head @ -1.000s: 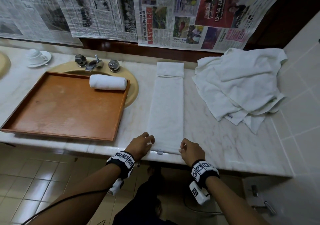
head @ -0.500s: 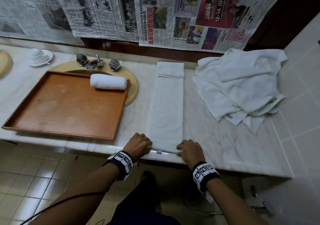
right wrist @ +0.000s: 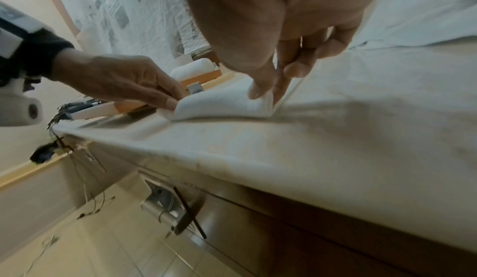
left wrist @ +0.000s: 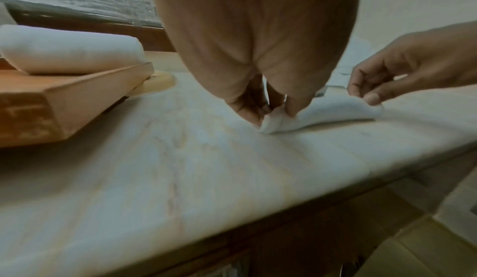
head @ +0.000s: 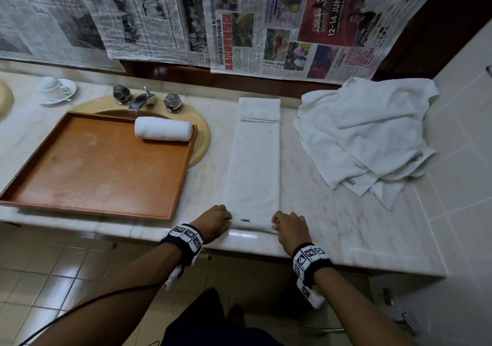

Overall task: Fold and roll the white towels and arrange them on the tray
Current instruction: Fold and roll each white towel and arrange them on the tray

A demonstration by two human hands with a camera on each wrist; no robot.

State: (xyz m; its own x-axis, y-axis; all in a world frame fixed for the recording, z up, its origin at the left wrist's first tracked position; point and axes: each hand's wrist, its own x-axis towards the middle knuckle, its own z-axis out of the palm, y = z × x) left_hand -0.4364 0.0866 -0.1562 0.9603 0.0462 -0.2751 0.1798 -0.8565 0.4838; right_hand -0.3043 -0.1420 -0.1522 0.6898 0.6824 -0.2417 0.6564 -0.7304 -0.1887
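Note:
A white towel [head: 254, 164], folded into a long narrow strip, lies on the marble counter and runs away from me. Its near end is turned over into a first small roll [left wrist: 317, 116]. My left hand [head: 214, 222] pinches the left corner of that roll [right wrist: 222, 105], and my right hand [head: 288, 226] pinches the right corner. A finished rolled towel [head: 163, 129] lies at the far right corner of the wooden tray [head: 40, 183], which sits over the sink on the left.
A heap of loose white towels [head: 372, 130] fills the counter's right end by the tiled wall. A faucet [head: 143, 100] and a cup on a saucer [head: 54, 88] stand behind the tray. Newspaper [head: 186, 15] covers the wall. The counter's front edge [head: 239, 241] is just below my hands.
Both hands have curled the towel's near edge up and over, starting a roll. The label on that edge has turned up onto the top.

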